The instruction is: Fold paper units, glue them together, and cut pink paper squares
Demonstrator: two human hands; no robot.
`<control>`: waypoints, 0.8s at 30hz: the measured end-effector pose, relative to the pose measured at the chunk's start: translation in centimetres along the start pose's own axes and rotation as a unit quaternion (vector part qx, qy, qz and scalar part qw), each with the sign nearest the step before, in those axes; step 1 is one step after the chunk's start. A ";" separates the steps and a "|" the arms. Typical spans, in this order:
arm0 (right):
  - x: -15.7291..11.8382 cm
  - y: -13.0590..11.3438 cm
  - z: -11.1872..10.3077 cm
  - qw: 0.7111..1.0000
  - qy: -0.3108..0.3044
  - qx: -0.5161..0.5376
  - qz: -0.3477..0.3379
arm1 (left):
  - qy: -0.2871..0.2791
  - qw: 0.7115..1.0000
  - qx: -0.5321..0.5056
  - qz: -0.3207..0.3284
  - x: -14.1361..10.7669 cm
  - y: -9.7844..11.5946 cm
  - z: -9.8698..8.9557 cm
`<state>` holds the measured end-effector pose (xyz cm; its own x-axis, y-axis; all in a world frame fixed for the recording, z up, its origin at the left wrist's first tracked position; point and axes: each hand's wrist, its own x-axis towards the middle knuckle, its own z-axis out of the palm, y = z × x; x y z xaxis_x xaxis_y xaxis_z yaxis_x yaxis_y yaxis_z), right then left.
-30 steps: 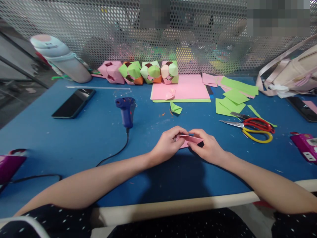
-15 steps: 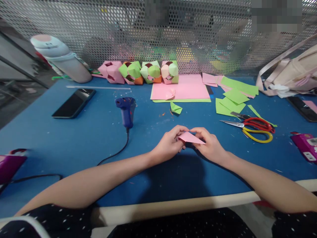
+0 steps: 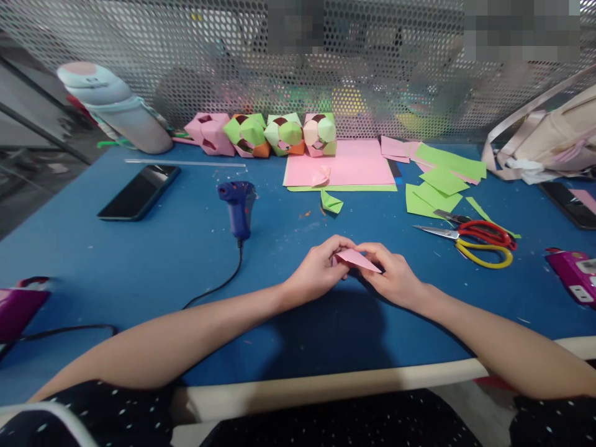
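A folded piece of pink paper (image 3: 357, 258), pointed toward the right, is held just above the blue table by both hands. My left hand (image 3: 321, 268) pinches its left end between thumb and fingers. On the other side, my right hand (image 3: 390, 273) has its fingers closed at the upper edge and right tip. Some fingertips are hidden behind the paper. Beyond the hands lies a small folded green paper piece (image 3: 331, 203). A similar folded pink piece (image 3: 321, 176) rests on a stack of pink sheets (image 3: 358, 162).
A blue glue gun (image 3: 239, 211) stands left of the hands, its cord trailing toward me. Scissors (image 3: 484, 248), a cutter (image 3: 451, 217) and green paper scraps (image 3: 435, 195) lie to the right. Folded paper balls (image 3: 249, 135) line the mesh panel (image 3: 372, 87); a phone (image 3: 139, 192) lies left.
My right hand's fingers have closed in on the paper's upper edge, nearer to my left hand. The paper has tilted slightly, its right tip a little lower and further left.
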<state>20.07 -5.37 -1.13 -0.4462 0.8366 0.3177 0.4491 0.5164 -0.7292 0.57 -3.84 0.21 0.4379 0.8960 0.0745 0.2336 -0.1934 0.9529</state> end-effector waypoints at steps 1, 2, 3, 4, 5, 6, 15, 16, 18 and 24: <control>0.0 0.0 0.0 1.000 0.004 -0.004 -0.003 | 0.001 1.000 0.000 -0.002 0.0 0.1 0.0; 0.0 0.0 0.0 1.000 0.009 -0.007 -0.005 | 0.002 1.000 -0.005 -0.004 0.0 0.1 0.0; 0.0 -0.1 0.0 1.000 0.013 -0.008 -0.004 | 0.001 1.000 -0.016 -0.008 0.0 0.1 0.0; 0.1 -0.1 0.0 1.000 0.017 -0.006 0.000 | 0.001 0.999 -0.034 -0.011 -0.1 0.0 0.1; 0.2 -0.2 0.0 1.000 0.021 -0.001 0.006 | 0.001 0.998 -0.058 -0.013 -0.1 0.0 0.1; 0.2 -0.2 0.0 1.000 0.025 0.004 0.013 | 0.002 0.997 -0.082 -0.014 -0.2 -0.1 0.1; 0.6 -0.3 -0.1 0.998 0.029 0.018 0.058 | 0.009 0.995 -0.095 0.000 -0.2 0.0 0.2; 0.6 -0.3 -0.1 0.998 0.027 0.020 0.059 | 0.012 0.995 -0.097 -0.002 -0.1 0.0 0.2; 0.6 -0.4 -0.2 0.998 0.021 0.025 0.056 | 0.017 0.995 -0.098 -0.006 -0.1 0.0 0.2; 0.5 -0.5 -0.5 0.996 0.084 -0.002 -0.009 | 0.034 0.997 -0.068 -0.024 0.0 0.0 0.0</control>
<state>20.06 -5.15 -0.29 -0.3181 0.8457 0.4286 0.4458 0.5324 -0.7196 0.60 -3.87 0.20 0.3678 0.9289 0.0426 0.1311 -0.0972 0.9866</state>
